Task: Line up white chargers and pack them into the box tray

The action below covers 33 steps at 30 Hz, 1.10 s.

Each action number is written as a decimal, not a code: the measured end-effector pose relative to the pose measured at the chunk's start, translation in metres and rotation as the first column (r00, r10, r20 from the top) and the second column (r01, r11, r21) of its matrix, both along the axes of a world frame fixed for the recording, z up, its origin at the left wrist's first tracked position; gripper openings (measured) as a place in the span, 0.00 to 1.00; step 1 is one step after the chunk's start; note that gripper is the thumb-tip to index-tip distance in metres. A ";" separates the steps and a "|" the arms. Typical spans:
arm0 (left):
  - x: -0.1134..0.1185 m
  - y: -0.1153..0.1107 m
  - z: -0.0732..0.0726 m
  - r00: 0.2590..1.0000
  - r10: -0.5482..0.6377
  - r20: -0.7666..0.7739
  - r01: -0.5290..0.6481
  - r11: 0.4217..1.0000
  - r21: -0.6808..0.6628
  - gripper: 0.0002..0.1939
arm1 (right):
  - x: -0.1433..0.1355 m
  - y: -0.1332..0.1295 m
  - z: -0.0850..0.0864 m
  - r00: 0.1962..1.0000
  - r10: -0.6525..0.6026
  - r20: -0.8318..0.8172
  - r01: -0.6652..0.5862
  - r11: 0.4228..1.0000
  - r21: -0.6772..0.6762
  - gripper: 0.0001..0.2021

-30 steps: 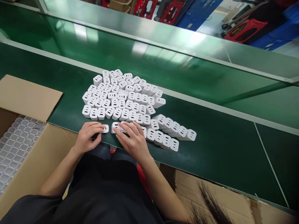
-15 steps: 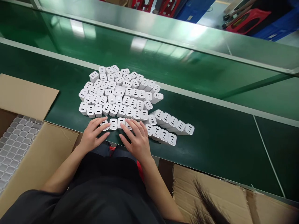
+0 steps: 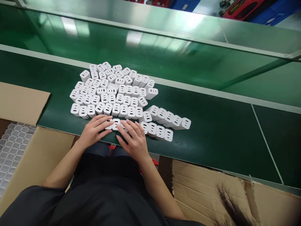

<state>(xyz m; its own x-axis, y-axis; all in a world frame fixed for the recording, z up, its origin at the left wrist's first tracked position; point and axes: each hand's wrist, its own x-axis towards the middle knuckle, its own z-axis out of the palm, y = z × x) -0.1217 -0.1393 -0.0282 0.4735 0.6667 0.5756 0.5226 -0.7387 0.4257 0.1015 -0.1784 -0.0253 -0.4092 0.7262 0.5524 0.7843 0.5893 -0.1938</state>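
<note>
Over the last second the near row of white blocks [image 3: 116, 124] has closed up: the end block [image 3: 109, 127], which stood apart under the left hand [image 3: 92, 131], is now just beside its neighbour, so the row runs more evenly along the near edge of the bench [image 3: 211, 135]. The left fingertips rest on that end block with the thumb to its near side, though the fingers cover so much of it that I cannot tell whether it is gripped. The right hand [image 3: 135, 141] is loosely open, fingers fanned across the tops of the row's middle blocks. Behind the row, a larger group of similar slotted blocks [image 3: 108, 109] stands in close, uneven lines towards the bench's far edge, with a slanting line [image 3: 168, 118] reaching out to the right. Below the near edge at the left, an open cardboard box [image 3: 37, 160] holds many pale, rounded squares [image 3: 11, 157] in rows; its flap [image 3: 21, 102] lies over the bench's near edge. More cardboard [image 3: 209, 188] sits below the near edge at the right, showing no contents.
</note>
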 end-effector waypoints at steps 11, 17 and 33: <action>-0.012 0.000 0.007 0.970 -0.057 0.235 0.130 0.942 -0.310 0.33 | 0.009 -0.009 -0.004 0.985 -0.091 -0.149 0.106 0.990 0.090 0.18; -0.018 0.000 0.003 0.900 -0.093 0.427 0.301 0.840 -0.451 0.34 | 0.019 -0.008 -0.017 0.948 -0.177 -0.265 0.234 0.951 0.202 0.15; -0.016 0.001 0.008 0.956 -0.008 0.294 0.159 0.854 -0.495 0.27 | 0.020 -0.010 -0.012 0.942 -0.165 -0.291 0.184 0.982 0.040 0.26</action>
<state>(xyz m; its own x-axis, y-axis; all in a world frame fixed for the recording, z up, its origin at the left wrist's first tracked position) -0.1375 -0.1384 -0.0205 0.4165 0.8650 0.2799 0.2764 -0.4138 0.8674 0.1219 -0.1884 -0.0369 -0.0977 0.7302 0.6762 0.7935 0.4672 -0.3899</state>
